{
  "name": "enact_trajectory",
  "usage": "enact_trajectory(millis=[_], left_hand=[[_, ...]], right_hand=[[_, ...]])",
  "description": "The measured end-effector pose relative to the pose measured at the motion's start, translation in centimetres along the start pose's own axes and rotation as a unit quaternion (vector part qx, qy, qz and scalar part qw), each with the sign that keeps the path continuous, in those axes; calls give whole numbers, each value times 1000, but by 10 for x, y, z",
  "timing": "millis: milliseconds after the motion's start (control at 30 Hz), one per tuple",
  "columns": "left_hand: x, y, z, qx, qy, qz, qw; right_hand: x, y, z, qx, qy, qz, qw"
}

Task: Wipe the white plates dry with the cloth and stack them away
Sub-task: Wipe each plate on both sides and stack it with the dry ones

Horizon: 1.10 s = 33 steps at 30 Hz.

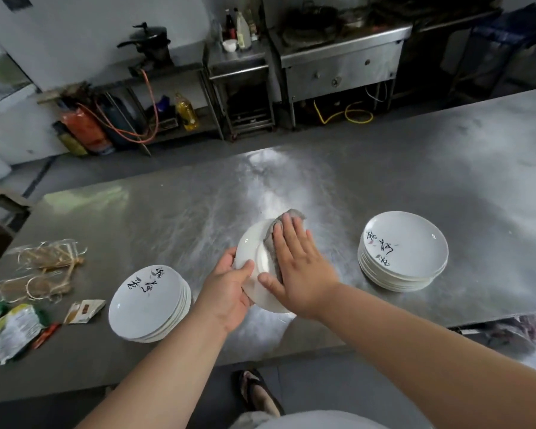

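left grip [226, 289] clasps plate [250, 243]; right grip [297, 267], flat, presses half-hidden cloth [270, 244].

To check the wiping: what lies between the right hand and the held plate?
Head view: the grey cloth lies between the right hand and the plate, which the left hand grips.

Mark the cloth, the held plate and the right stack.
cloth [270, 249], head view, grey strip along its left edge.
held plate [251, 244], head view, bare white face.
right stack [406, 243], head view, middle of the top plate.
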<state>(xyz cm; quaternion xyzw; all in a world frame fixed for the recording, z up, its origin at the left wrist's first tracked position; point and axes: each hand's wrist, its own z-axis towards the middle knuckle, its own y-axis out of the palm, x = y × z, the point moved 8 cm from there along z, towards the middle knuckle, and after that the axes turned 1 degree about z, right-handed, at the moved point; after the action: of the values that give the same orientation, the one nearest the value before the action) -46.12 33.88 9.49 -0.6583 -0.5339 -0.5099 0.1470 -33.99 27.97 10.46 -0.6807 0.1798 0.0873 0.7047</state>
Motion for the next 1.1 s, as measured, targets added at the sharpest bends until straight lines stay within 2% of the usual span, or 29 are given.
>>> enact_trajectory(millis=[133,200,300,333,467,533,600,700,767,833,933,1033,1100], left_hand=[[-13,-1,-7,23,10,-51,998],[-19,0,-12,26,3,-61,998],[-23,9,-15,24,0,-68,997],[-21,11,-15,30,2,-72,997],[-15,14,-11,45,13,-114,992],[-13,16,-13,39,13,-116,992],[-13,19,-15,40,16,-109,993],[-13,23,-14,48,16,-105,993],[-11,22,-12,59,21,-113,992],[-7,20,-10,70,27,-134,988],[-8,21,-13,61,18,-134,989],[-11,21,-16,34,4,-92,995],[-11,26,-18,-1,-5,-51,999]], right_hand=[[-21,23,-42,-48,-117,-7,992],[-1,21,-43,-46,-103,-7,994],[33,5,-35,-27,-12,-12,999],[31,3,-37,-29,-5,-8,1000],[-12,5,-68,-32,-98,0,995],[-7,4,-72,-17,-120,-9,993],[18,-3,-61,13,-85,-13,996],[42,-11,-51,16,-2,35,999],[26,-10,-58,23,-5,48,999],[4,-4,-73,23,-51,35,998],[7,2,-79,44,-89,42,994],[38,-14,-55,70,-18,106,992],[44,-28,-35,72,-4,112,991]])
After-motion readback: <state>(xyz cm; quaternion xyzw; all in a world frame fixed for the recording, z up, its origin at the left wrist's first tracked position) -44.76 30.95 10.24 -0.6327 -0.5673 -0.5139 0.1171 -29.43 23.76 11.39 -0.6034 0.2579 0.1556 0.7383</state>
